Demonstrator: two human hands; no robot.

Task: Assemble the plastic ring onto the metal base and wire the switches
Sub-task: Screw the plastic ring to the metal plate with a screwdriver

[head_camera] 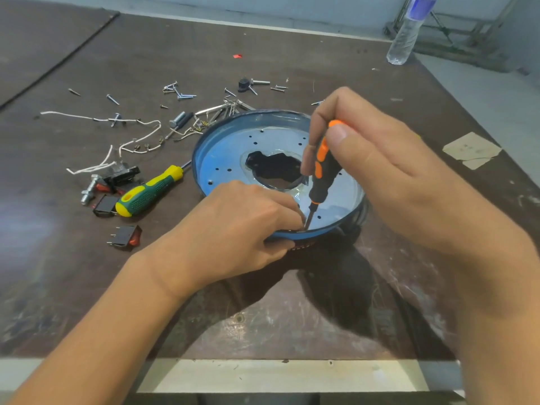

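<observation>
A round blue metal base [230, 150] with small holes and a jagged central opening lies tilted on the table, over a black plastic ring [347, 229] that shows beneath its near rim. My right hand [377, 159] grips an orange-and-black screwdriver [323, 168] upright, its tip at the base's near rim. My left hand [245, 226] grips that near rim, fingertips curled beside the tip. Red-and-black rocker switches [125, 235] and white wires [134, 141] lie to the left.
A yellow-green screwdriver [149, 192] lies left of the base. Loose screws [178, 90], bolts and a black knob [244, 83] are scattered behind it. A plastic water bottle [406, 33] stands at the far right corner. A paper scrap [472, 150] lies at the right.
</observation>
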